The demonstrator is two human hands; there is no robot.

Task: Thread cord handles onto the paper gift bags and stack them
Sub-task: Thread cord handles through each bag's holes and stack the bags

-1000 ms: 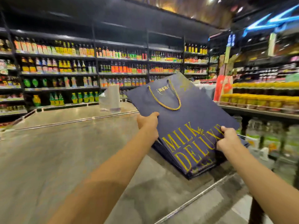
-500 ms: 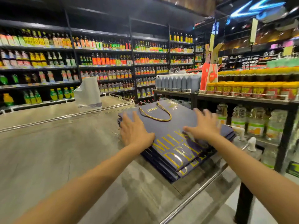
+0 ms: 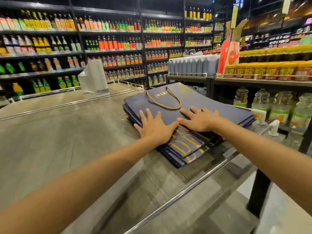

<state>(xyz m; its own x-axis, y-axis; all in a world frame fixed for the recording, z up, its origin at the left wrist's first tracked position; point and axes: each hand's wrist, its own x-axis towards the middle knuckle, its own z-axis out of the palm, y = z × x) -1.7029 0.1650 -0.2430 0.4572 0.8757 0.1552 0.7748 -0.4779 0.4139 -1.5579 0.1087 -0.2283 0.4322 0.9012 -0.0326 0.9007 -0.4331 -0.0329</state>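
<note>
Two bare forearms reach in from the near edge across the counter (image 3: pixel 67 141); we list what lies along them, nearest first.

Counter: grey, stone-look top, with a metal rail (image 3: pixel 185 188) along its right edge.

Left hand (image 3: pixel 155 127): palm down on the near left part of the top bag. Its fingers (image 3: pixel 149 114) are straight and spread wide, holding nothing.

Right hand (image 3: pixel 200 121): palm down just beside the left, thumbs nearly meeting. Its fingers (image 3: pixel 186 114) are likewise straight and fanned, pressing flat and gripping nothing.

Stack of gift bags (image 3: pixel 211 105): navy paper, lying flat at the counter's right side under both hands. We see several layers slightly fanned at the near corner, with gold letters showing; the exact number we cannot tell.

Cord handle (image 3: pixel 167 108): gold twisted cord, threaded at the top bag's far end. Its loop lies flat on the paper just beyond the fingers, with small gold characters inside it.

Plastic bag roll (image 3: pixel 94 76): translucent, upright on the counter, well apart from the stack, far left.

Right of the counter: clear bottles (image 3: pixel 280 105) with green labels on a low shelf, and white pump tops (image 3: pixel 260 115) near the stack's corner. Above them stand yellow-lidded jars (image 3: pixel 270 70), dark jugs (image 3: pixel 194 65) and a red carton (image 3: pixel 228 56).

Farthest: wall shelves (image 3: pixel 109 43) packed with rows of sauce bottles.
</note>
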